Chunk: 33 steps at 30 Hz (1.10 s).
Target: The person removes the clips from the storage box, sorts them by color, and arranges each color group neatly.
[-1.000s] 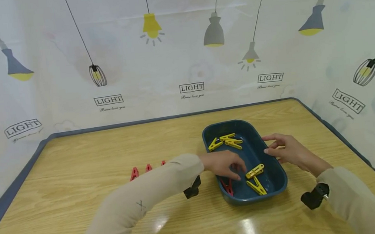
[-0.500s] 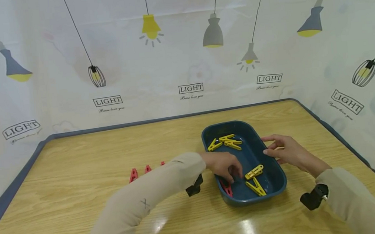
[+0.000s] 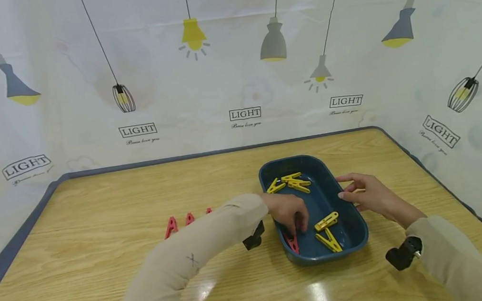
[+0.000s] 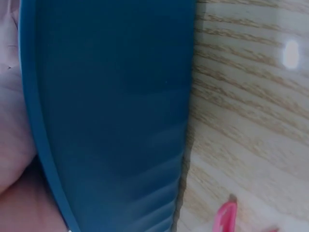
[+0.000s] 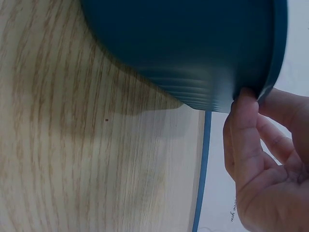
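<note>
A dark blue plastic bin point(image 3: 319, 258) stands on the table. Inside its near left corner lies a red clothespin point(image 3: 293, 245), its upper end partly covered by my left hand point(image 3: 288, 209). That hand reaches over the left rim with fingers bent down, pinching the red clothespin. At the bin's right side my right hand point(image 3: 371, 196) pinches the rim between thumb and fingers, as the right wrist view shows. Several yellow clothespins point(image 3: 328, 241) lie in the bin, some near and some at the far end. The left wrist view shows mostly the bin's outer wall point(image 4: 111, 116).
Left of the bin, red clothespins point(image 3: 171, 227) stand in a row on the wooden table point(image 3: 112, 200), partly hidden behind the left sleeve point(image 3: 190, 255). A curtain point(image 3: 201, 92) printed with lamps hangs behind the table.
My left hand has shifted slightly left and lower inside the bin, its fingers closing in over the red clothespin. The right hand stays on the rim.
</note>
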Tool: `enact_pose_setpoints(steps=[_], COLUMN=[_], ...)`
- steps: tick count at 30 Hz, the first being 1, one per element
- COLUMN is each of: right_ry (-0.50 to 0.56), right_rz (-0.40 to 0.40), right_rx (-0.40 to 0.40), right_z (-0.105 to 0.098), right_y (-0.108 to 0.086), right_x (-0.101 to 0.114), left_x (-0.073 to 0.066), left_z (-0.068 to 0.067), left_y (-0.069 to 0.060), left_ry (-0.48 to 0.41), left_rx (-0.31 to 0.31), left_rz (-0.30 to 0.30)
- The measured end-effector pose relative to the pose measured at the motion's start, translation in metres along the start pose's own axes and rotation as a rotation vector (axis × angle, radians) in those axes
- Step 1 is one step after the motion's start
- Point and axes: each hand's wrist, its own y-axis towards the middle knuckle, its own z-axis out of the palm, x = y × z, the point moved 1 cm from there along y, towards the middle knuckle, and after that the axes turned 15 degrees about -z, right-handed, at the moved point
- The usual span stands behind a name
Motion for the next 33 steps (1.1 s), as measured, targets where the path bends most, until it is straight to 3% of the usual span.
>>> enact_pose_setpoints(steps=[10, 15, 22, 33], right_ry=[-0.002, 0.007, -0.001, -0.009], right_rz=[-0.004, -0.009, -0.007, -0.004], right_rx=[0.0, 0.0, -0.001, 0.004], right_z=[0.0, 0.0, 0.001, 0.001], right_y=[0.0, 0.0, -0.001, -0.001], right_x=[0.0, 0.0, 0.001, 0.002], left_x=[0.0, -0.002, -0.007, -0.01], left_z=[0.0, 0.002, 0.003, 0.004], left_y=[0.002, 0.004, 0.003, 0.001], left_ry=[-0.021, 0.001, 0.021, 0.024], left_rx=[0.025, 0.038, 0.054, 0.042], left_rz=[-0.019, -0.003, -0.027, 0.012])
